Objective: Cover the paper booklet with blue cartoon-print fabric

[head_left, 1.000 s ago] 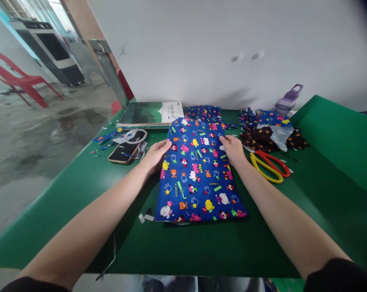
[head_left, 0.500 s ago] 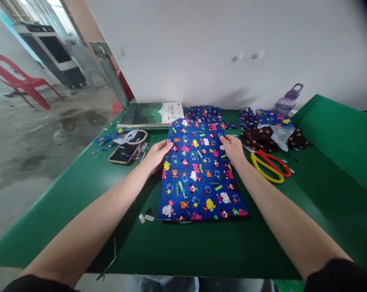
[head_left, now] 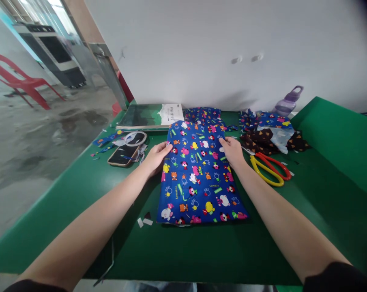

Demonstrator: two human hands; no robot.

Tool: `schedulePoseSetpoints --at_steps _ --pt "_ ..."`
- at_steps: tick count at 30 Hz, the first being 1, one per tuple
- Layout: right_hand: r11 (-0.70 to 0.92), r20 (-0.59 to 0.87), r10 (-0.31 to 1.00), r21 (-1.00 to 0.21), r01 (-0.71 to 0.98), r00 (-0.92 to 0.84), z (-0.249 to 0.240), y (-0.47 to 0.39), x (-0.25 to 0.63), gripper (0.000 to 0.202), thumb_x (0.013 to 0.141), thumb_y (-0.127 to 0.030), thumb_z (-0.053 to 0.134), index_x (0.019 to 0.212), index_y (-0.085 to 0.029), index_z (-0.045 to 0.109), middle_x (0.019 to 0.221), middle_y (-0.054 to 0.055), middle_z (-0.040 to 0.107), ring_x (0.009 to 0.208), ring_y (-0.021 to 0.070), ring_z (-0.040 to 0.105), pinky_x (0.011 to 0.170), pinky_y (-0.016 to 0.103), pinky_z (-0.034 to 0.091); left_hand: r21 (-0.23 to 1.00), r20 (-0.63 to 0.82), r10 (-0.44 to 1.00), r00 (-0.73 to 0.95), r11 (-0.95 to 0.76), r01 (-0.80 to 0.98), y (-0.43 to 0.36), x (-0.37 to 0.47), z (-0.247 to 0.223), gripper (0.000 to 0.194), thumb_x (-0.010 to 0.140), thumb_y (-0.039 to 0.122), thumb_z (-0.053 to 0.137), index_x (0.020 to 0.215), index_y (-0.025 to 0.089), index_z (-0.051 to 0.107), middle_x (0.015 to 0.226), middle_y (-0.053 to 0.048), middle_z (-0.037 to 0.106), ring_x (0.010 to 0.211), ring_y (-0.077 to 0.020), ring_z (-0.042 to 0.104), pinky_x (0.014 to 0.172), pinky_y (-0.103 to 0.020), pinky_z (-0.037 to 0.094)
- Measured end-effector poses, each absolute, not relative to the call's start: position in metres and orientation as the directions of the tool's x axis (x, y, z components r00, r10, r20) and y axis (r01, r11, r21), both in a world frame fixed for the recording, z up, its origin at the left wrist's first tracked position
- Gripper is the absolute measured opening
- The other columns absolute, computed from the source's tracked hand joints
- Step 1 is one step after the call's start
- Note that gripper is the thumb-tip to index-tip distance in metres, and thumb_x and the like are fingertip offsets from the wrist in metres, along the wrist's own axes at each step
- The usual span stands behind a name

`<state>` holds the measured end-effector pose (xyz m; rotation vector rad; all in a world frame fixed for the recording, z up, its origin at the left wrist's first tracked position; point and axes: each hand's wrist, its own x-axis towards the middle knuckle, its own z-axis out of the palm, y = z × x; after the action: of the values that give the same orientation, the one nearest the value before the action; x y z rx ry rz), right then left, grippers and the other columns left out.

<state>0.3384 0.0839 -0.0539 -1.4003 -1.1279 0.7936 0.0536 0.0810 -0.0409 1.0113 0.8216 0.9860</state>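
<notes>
- Because the patterned cloth (head_left: 197, 174) looks light and soft, its side edges suit pinching;
- my left hand (head_left: 157, 158) grasps one; my right hand (head_left: 232, 151) the other.

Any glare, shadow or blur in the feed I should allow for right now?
Head view: pale glare on the table left of the cloth, with darker shade at right; head view: soft shadow on the wall; head view: the red chair looks stretched and soft, the top right corner is dark, but the cloth's print is readable.
</notes>
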Motion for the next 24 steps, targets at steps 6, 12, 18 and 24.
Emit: schedulePoseSetpoints --at_steps 6,12,18,24 --pt "0.077 0.142 0.937 -0.975 0.21 0.319 -0.0521 0.0817 0.3385 0.03 0.075 -0.049 0.061 0.086 -0.022 0.064 0.075 0.002 0.071 0.069 0.0199 0.066 0.064 0.031 0.053 0.94 -0.103 0.934 0.342 0.204 -0.274 0.081 0.0548 -0.0419 0.03 0.079 0.032 0.068 0.106 0.019 0.062 0.096 -0.008 0.071 0.086 -0.0255 0.069 0.081 -0.042 0.056" --pt "0.077 0.145 0.936 -0.974 0.215 0.321 -0.0502 0.0826 0.3403 0.031 0.073 -0.049 0.062 0.087 -0.022 0.065 0.074 0.001 0.07 0.066 0.0179 0.065 0.063 0.031 0.053 0.929 -0.093 0.926 0.367 0.213 -0.302 0.0819 0.0539 -0.0417 0.033 0.078 0.031 0.069 0.108 0.019 0.061 0.097 -0.008 0.071 0.086 -0.0252 0.069 0.081 -0.041 0.056" --pt "0.08 0.148 0.94 -0.972 0.223 0.307 -0.0539 0.0845 0.3421 0.034 0.076 -0.051 0.057 0.091 -0.021 0.066 0.072 0.001 0.069 0.062 0.017 0.064 0.061 0.031 0.053 0.927 -0.107 0.928 0.358 0.223 -0.301 0.0788 0.0554 -0.0335 0.042 0.078 0.029 0.069 0.117 0.018 0.058 0.1 -0.009 0.071 0.085 -0.0247 0.069 0.082 -0.041 0.055" --pt "0.071 0.226 0.909 -0.913 0.402 0.351 -0.0505 0.0817 0.3412 0.03 0.077 -0.045 0.054 0.085 -0.018 0.067 0.078 0.003 0.069 0.073 0.0197 0.063 0.068 0.031 0.049 0.998 0.007 0.976 0.217 0.006 -0.061 0.0798 0.0504 -0.0383 0.081 0.074 0.032 0.073 0.142 0.024 0.03 0.104 -0.009 0.069 0.091 -0.0264 0.067 0.08 -0.039 0.054"
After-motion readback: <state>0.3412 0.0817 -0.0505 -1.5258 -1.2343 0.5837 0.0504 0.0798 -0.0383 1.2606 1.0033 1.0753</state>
